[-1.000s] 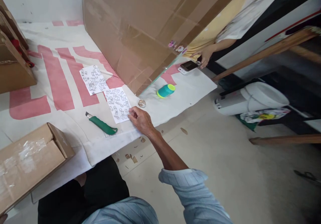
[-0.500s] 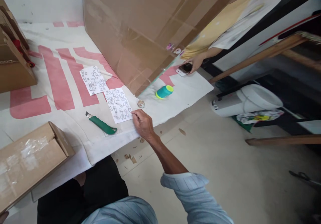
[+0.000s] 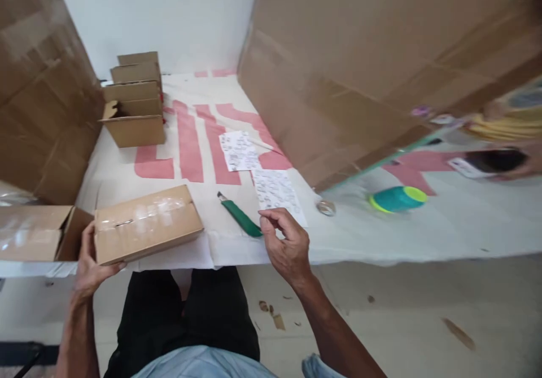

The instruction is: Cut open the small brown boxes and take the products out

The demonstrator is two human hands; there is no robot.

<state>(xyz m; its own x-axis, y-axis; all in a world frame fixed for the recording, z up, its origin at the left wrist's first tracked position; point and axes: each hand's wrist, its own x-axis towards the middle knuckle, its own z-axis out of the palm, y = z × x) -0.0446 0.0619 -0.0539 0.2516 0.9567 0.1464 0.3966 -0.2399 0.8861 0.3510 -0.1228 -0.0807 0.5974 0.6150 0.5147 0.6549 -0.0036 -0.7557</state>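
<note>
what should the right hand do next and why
Probably take hold of the green knife: the right hand is right beside it, while the left hand grips a box with clear tape across its top.

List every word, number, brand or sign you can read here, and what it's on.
Nothing is clearly readable.
White cloth: large red shapes, possibly parts of characters; no word I can make out.
Upper sheet and lower sheet: many small dark marks, too blurred.
Stickers on the large cardboard panel: too blurred.
Taped box in left hand: no lettering visible.
</note>
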